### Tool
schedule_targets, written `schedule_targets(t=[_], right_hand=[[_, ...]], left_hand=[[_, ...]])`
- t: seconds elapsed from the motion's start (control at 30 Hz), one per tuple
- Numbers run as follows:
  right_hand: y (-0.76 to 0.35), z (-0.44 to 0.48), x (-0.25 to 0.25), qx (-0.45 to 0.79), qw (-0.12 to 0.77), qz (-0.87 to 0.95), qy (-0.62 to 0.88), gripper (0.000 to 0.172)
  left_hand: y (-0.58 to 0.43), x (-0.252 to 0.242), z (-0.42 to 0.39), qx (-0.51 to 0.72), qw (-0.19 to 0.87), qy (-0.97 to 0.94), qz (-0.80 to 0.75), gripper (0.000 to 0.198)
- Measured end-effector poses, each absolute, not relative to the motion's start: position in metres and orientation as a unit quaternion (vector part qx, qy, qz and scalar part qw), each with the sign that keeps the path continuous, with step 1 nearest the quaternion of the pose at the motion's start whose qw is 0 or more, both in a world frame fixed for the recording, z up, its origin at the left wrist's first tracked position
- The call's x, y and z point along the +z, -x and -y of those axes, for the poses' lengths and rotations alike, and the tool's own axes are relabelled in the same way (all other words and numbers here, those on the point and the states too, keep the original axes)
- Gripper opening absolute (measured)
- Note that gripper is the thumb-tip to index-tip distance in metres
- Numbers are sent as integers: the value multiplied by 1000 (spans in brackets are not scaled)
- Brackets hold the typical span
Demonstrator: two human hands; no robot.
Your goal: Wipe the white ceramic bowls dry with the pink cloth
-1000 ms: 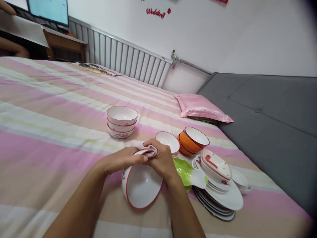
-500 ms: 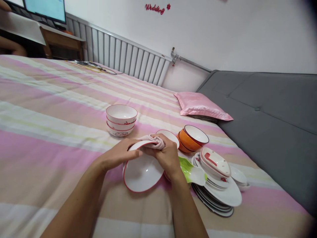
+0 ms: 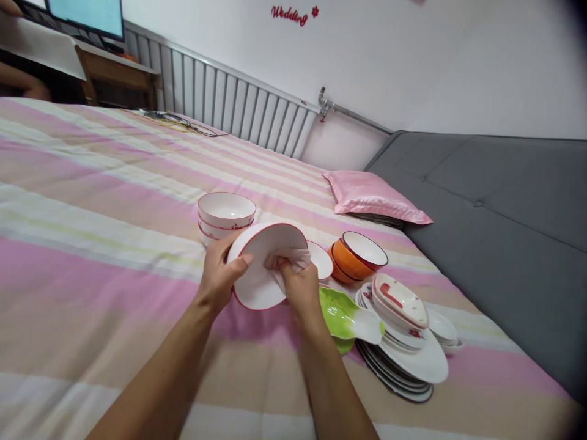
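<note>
White glazed ceramic bowl with a red rim (image 3: 261, 269): held tilted above the striped pink bed (image 3: 105, 256), centre. Left hand (image 3: 219, 278) grip closed on its left rim, thumb inside. Right hand (image 3: 300, 290) grip closed on a bunched pink cloth (image 3: 293, 258) pressed into the bowl. Likely rigid, light, slick, chips easily; pinch the rim. Counts: one held bowl, one cloth, two nested orange bowls (image 3: 351, 261) right.

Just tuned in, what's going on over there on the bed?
A person's left hand holds a red-rimmed white bowl tilted up above the striped bedspread, while the right hand presses a pink cloth against its inside. Behind it stands a stack of bowls; to the right lie orange bowls, a green dish and a pile of plates.
</note>
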State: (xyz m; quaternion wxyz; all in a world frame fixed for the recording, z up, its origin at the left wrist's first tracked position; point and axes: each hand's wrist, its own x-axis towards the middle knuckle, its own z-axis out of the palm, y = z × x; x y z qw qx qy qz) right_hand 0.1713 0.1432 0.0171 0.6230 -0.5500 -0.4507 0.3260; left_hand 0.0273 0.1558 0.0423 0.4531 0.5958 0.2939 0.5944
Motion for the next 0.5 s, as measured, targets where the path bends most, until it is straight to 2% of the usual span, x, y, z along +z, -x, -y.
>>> schedule_targets(t=[0.27, 0.4, 0.5], right_hand=[[-141, -136, 20, 490, 686, 277, 460, 41], [-134, -129, 28, 534, 668, 252, 452, 32], [-130, -122, 32, 550, 647, 268, 454, 23]], left_hand=[[-42, 42, -144, 681, 330, -577, -307, 57], [-49, 38, -138, 713, 254, -578, -306, 56], [-52, 36, -133, 722, 207, -586, -305, 63]])
